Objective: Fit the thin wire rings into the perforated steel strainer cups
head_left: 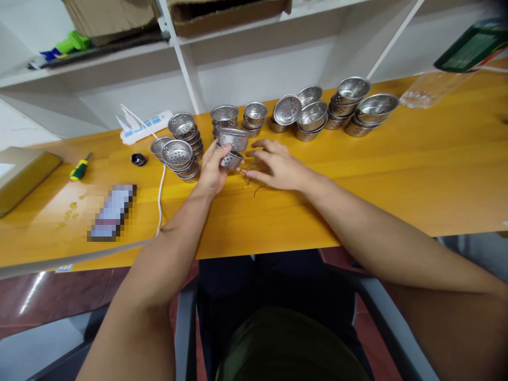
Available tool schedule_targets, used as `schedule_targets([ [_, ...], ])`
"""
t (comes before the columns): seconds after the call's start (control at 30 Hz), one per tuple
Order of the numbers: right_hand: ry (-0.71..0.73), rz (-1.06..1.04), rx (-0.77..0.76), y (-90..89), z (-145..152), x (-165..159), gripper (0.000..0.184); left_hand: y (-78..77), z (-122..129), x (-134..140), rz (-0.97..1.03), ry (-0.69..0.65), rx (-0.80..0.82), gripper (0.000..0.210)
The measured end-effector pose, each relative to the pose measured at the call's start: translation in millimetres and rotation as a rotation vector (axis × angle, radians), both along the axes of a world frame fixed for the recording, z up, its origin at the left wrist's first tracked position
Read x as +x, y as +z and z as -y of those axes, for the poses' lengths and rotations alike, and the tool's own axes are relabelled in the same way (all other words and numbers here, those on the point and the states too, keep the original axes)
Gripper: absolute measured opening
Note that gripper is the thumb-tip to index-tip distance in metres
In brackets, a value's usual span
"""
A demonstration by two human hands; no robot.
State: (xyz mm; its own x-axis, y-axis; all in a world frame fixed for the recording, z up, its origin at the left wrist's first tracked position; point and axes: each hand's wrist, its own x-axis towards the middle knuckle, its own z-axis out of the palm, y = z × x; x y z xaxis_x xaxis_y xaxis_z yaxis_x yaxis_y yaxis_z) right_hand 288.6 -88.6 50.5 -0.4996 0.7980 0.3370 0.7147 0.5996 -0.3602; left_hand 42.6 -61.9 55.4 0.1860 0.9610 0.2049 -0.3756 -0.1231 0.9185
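Observation:
My left hand (pixel 215 168) is closed around a small perforated metal cup (pixel 230 161), tilted over the table. Directly behind it is another perforated cup (pixel 233 139); whether the two touch I cannot tell. My right hand (pixel 278 165) is just to the right, its fingers apart and bent toward the held cup. Under and beside those fingers lie thin curled wires (pixel 254 182) on the wooden table, partly covered by the hand. I see nothing held in my right hand.
Stacked perforated cups stand left (pixel 180 153), behind (pixel 255 114) and right (pixel 353 98). A white power strip (pixel 146 127) with cables, a small dark round piece (pixel 138 159), a screwdriver (pixel 80 168) and a blurred phone (pixel 113 211) lie left. A clear bottle (pixel 434 90) lies far right.

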Motion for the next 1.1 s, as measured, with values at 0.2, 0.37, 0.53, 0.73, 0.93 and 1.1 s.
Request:
schedule_targets([
  [0.2, 0.133, 0.210, -0.194, -24.6, -6.6, -13.3, 0.092, 1.4, -1.0, -3.0, -0.002, 0.033, 0.019, 0.065],
  [0.37, 0.054, 0.179, -0.182, -38.0, -16.4, 31.0, 0.090, -1.3, -2.8, -8.7, -0.026, 0.058, 0.027, 0.064],
  [0.53, 0.036, 0.115, -0.144, -43.0, -4.4, 91.1, 0.097, -1.1, -1.5, -8.6, 0.006, 0.030, 0.017, 0.062],
  [0.73, -0.025, 0.083, -0.130, -44.7, 10.6, 147.4, 0.094, 2.2, 4.0, -3.6, -0.016, 0.014, -0.010, 0.065],
  [0.93, -0.119, -0.003, -0.043, -26.3, -2.4, 129.8, 0.085, 2.3, 5.9, -2.9, -0.057, 0.035, -0.010, 0.067],
  [1.1, -0.208, 0.058, -0.172, -15.4, -39.3, 72.6, 0.119, 0.9, 5.4, -3.6, -0.093, 0.040, -0.038, 0.067],
])
